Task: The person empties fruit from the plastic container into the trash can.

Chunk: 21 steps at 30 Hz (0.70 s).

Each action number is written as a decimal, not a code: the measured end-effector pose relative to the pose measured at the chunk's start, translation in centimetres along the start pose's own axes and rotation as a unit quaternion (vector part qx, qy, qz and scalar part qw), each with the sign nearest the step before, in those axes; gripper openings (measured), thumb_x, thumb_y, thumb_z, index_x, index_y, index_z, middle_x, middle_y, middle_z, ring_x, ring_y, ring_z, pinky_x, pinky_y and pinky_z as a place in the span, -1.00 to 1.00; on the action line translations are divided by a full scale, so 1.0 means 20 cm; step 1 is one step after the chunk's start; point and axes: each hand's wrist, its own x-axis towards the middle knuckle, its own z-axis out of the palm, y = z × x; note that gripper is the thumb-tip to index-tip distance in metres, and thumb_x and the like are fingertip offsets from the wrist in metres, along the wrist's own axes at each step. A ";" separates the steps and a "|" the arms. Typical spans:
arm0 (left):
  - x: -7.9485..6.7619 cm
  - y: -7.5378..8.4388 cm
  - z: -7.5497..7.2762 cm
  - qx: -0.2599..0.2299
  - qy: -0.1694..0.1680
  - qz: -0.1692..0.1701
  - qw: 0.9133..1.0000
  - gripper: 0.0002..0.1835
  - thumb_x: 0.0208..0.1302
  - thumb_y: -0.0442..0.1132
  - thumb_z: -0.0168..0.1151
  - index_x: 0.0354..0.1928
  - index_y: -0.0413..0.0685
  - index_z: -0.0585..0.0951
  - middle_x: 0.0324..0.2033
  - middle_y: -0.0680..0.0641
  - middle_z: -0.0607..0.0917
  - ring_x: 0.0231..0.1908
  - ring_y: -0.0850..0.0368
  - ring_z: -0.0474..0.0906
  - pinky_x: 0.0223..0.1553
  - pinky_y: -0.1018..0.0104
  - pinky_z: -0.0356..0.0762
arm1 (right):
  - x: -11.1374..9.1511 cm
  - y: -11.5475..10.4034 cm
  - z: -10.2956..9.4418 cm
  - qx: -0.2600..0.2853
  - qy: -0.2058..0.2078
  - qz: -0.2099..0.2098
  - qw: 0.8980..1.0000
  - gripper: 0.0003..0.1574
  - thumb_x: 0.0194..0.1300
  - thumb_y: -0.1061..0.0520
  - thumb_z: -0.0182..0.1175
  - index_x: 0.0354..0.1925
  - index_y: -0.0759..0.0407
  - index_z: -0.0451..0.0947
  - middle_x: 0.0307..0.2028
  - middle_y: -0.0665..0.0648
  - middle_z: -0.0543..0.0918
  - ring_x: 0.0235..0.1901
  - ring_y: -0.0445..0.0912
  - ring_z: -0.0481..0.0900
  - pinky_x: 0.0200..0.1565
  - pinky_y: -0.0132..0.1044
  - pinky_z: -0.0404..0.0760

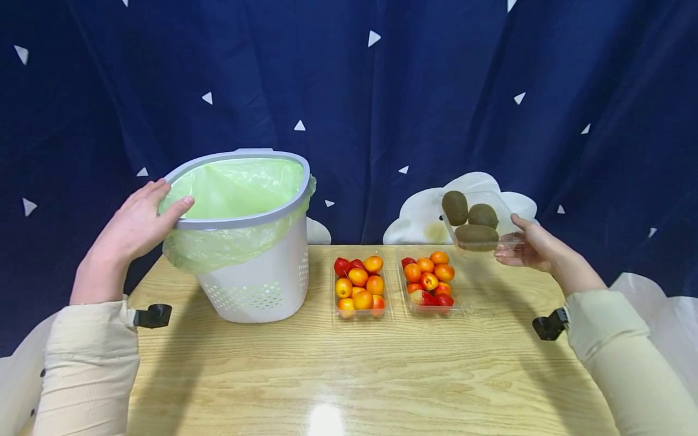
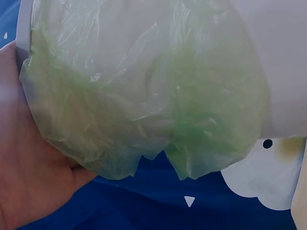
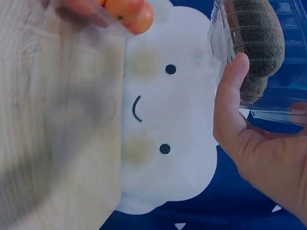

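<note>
At the left in the head view stands a white trash bin [image 1: 256,297] with a grey rim [image 1: 240,223] and a light green bag [image 1: 218,242] folded over it. My left hand [image 1: 136,224] rests against the rim's left side, fingers extended and thumb lying across the edge. In the left wrist view, the hanging bag [image 2: 120,96] overlaps part of that hand. My right hand [image 1: 529,245] holds a clear plastic box [image 1: 485,197] of kiwis [image 1: 477,235] by its right end, raised above the table and tilted. Its thumb [image 3: 232,79] presses the box wall.
Two clear boxes of fruit stand mid-table: a left box [image 1: 332,303] and a right box [image 1: 458,303], with orange fruits [image 1: 360,277] and strawberries [image 1: 425,298]. Behind the wooden table [image 1: 382,375] hangs a dark blue curtain [image 1: 349,79] with white triangles and cloud shapes.
</note>
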 end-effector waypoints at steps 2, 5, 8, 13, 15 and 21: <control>0.00 0.00 0.00 -0.002 0.001 -0.004 1.000 -0.13 0.32 0.23 -0.30 0.31 -0.48 0.02 0.34 -0.41 -0.03 0.34 -0.33 -0.21 0.29 -0.21 -0.22 | 0.01 -0.02 0.01 0.020 -0.011 0.007 1.000 -0.26 0.31 -0.35 -0.33 -0.12 0.32 0.21 -0.37 0.18 0.56 -0.33 -0.01 0.64 -0.12 -0.19 0.61; 0.00 0.00 0.00 -0.004 0.002 -0.004 1.000 -0.13 0.32 0.23 -0.30 0.31 -0.47 0.02 0.34 -0.40 -0.03 0.34 -0.33 -0.21 0.28 -0.21 -0.22 | 0.02 -0.04 0.03 0.053 -0.029 0.017 0.998 -0.31 0.29 -0.34 -0.25 -0.22 0.29 0.29 -0.35 0.24 0.56 -0.30 0.05 0.63 -0.09 -0.15 0.59; 0.00 0.00 0.00 -0.005 0.003 -0.001 1.000 -0.13 0.32 0.23 -0.30 0.31 -0.48 0.03 0.34 -0.41 -0.02 0.34 -0.33 -0.20 0.29 -0.20 -0.21 | 0.03 -0.06 0.04 0.065 -0.052 0.020 0.996 -0.34 0.31 -0.31 -0.25 -0.25 0.28 0.30 -0.33 0.26 0.56 -0.28 0.05 0.63 -0.08 -0.14 0.59; 0.00 0.00 0.01 -0.006 0.008 0.002 1.000 -0.14 0.32 0.22 -0.29 0.30 -0.49 0.04 0.33 -0.41 0.00 0.34 -0.33 -0.18 0.29 -0.19 -0.20 | 0.05 -0.11 0.09 0.035 -0.080 0.014 0.996 -0.36 0.34 -0.30 -0.31 -0.20 0.27 0.26 -0.32 0.19 0.58 -0.26 0.00 0.64 -0.09 -0.19 0.59; 0.00 0.00 0.01 -0.007 0.010 0.004 1.000 -0.14 0.32 0.21 -0.28 0.30 -0.50 0.04 0.33 -0.42 0.00 0.34 -0.33 -0.17 0.30 -0.18 -0.20 | 0.05 -0.13 0.12 0.014 -0.069 0.013 0.997 -0.32 0.34 -0.31 -0.33 -0.15 0.29 0.22 -0.32 0.17 0.58 -0.27 -0.02 0.64 -0.09 -0.20 0.59; 0.00 0.00 0.00 -0.009 0.009 0.003 1.000 -0.14 0.32 0.22 -0.28 0.31 -0.48 0.02 0.34 -0.41 -0.01 0.34 -0.32 -0.19 0.29 -0.19 -0.21 | 0.05 -0.19 0.24 -0.044 -0.030 0.008 0.999 -0.10 0.33 -0.35 -0.42 0.17 0.43 -0.06 -0.32 0.13 0.55 -0.31 -0.09 0.63 -0.09 -0.26 0.59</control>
